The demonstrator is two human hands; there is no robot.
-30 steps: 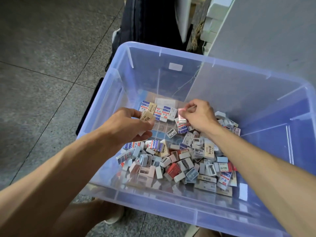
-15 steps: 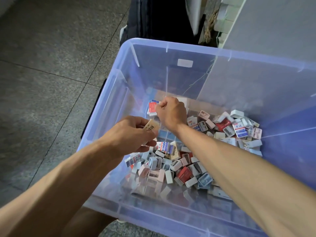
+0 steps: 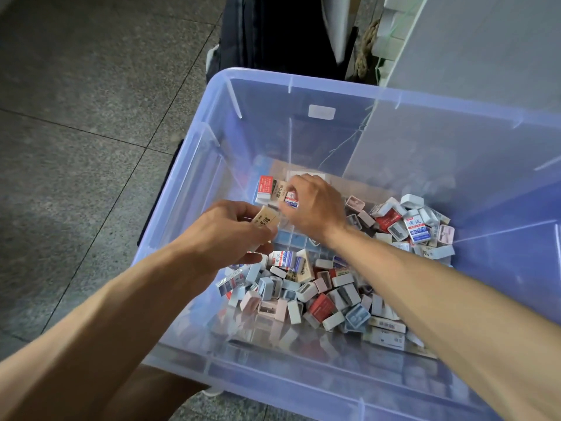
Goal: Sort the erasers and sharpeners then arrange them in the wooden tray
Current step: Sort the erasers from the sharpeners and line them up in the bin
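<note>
A pile of erasers and sharpeners (image 3: 321,293) lies in the bin (image 3: 303,86), toward its near and right sides; three erasers (image 3: 273,189) stand in a row by its far left corner.

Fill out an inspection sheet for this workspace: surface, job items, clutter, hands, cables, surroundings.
Surface: grey speckled tile floor; a clear plastic bin stands on it.
Job's things: a mixed pile of erasers and sharpeners on the bin's bottom; a row of erasers lies at the far left. Wooden tray: not clearly seen.
Clutter: nothing seen outside the bin.
Hands: left hand holds a beige eraser; right hand pinches a blue-and-white eraser beside the row.
Cables: thin green string behind the bin.
Surroundings: grey panel at the right, dark fabric beyond the bin.
</note>
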